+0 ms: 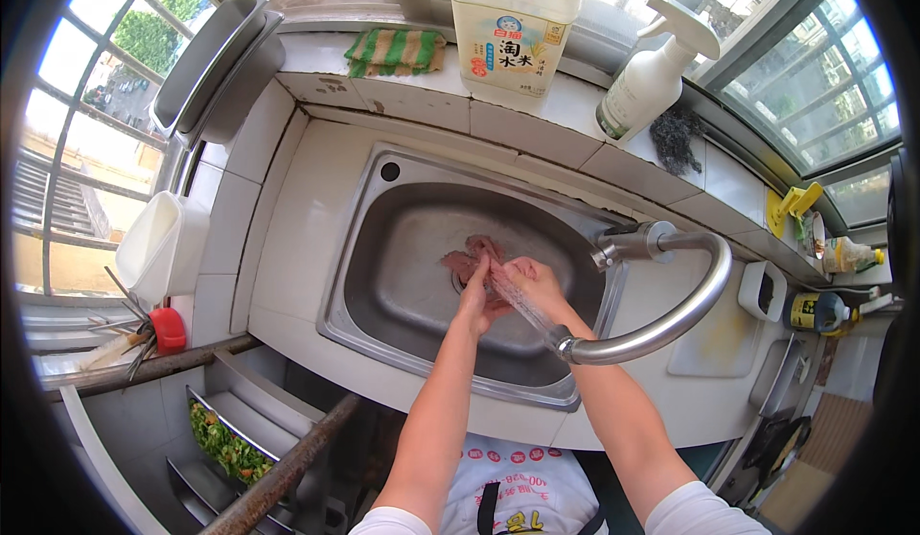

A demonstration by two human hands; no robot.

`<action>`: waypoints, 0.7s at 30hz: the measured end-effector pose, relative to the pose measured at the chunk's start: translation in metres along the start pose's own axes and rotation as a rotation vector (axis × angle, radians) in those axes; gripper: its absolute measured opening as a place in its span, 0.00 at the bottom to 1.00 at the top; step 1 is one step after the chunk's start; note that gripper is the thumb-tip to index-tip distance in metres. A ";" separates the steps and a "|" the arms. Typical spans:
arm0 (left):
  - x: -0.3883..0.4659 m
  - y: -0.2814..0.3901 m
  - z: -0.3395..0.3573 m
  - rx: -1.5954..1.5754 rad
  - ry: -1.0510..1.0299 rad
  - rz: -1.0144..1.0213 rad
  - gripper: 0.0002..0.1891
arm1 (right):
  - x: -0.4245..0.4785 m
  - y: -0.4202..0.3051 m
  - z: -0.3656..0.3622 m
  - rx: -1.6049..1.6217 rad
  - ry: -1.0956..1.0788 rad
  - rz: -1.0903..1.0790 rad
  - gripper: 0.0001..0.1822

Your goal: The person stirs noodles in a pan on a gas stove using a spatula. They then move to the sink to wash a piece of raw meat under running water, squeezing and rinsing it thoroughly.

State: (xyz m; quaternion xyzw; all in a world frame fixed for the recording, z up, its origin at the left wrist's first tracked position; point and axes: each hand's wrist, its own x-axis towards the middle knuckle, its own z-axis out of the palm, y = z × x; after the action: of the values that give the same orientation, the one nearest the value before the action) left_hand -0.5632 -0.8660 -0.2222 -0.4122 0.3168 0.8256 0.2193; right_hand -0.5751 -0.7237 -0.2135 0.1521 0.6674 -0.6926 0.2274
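In the stainless steel sink (pixel 402 305), a limp pink piece (pixel 460 262) hangs over the drain; whether it is cloth or meat I cannot tell. My left hand (pixel 476 299) grips it with the thumb uppermost. Close beside, my right hand (pixel 537 287) has curled fingers, and the stream hides whether they hold part of the piece. Water (pixel 521 301) runs from the curved metal faucet (pixel 690 319) onto both hands. The faucet's spout passes over my right forearm.
On the tiled ledge behind the sink are a striped cloth (pixel 395 53), a large detergent jug (pixel 510 39), a white spray bottle (pixel 640 89) and a dark scouring pad (pixel 677 139). Metal pans (pixel 215 67) and white containers (pixel 162 247) stand left. A cutting board (pixel 715 341) lies right.
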 end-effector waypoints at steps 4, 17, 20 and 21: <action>0.084 -0.032 -0.051 -0.146 -0.016 0.192 0.15 | -0.041 -0.017 0.008 0.150 0.015 0.023 0.25; -0.042 -0.001 -0.005 0.285 -0.022 0.293 0.31 | -0.048 0.025 0.008 0.631 -0.359 0.514 0.18; 0.004 -0.003 -0.046 -0.011 -0.146 0.033 0.33 | -0.058 0.018 0.019 0.775 -0.408 0.578 0.23; 0.008 -0.002 -0.047 -0.061 -0.173 -0.022 0.33 | -0.062 0.012 0.022 0.837 -0.408 0.616 0.25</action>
State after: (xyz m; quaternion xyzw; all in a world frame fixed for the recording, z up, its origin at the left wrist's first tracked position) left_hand -0.5405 -0.8970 -0.2509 -0.3493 0.2671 0.8649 0.2421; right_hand -0.5145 -0.7384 -0.1905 0.2802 0.2023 -0.8155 0.4642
